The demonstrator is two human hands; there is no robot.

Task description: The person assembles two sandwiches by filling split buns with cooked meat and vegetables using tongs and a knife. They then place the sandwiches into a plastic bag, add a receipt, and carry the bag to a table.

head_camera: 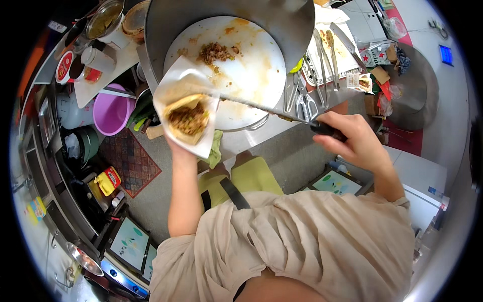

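Observation:
My left hand (pixel 174 145) holds a white paper sleeve (pixel 183 77) from below and is mostly hidden by it. Inside the sleeve sits a split flatbread bun (pixel 194 99) filled with chopped meat and green bits (pixel 188 120). In my right hand (pixel 354 139) is the dark handle of a long knife (pixel 260 105). Its blade, with food bits stuck along it, reaches left to the sleeve's edge; whether it touches is unclear. Beneath lies a round white cutting board (pixel 260 68) with a small heap of chopped meat (pixel 215 53) and brown stains.
A curved metal guard (pixel 298 22) rises around the board's far side. Tongs (pixel 332 56), kitchen scissors (pixel 305 104) and a wide blade (pixel 347 45) lie to the right. A green cloth (pixel 214 151) hangs at the counter's front edge. A purple basin (pixel 113 111) stands at left.

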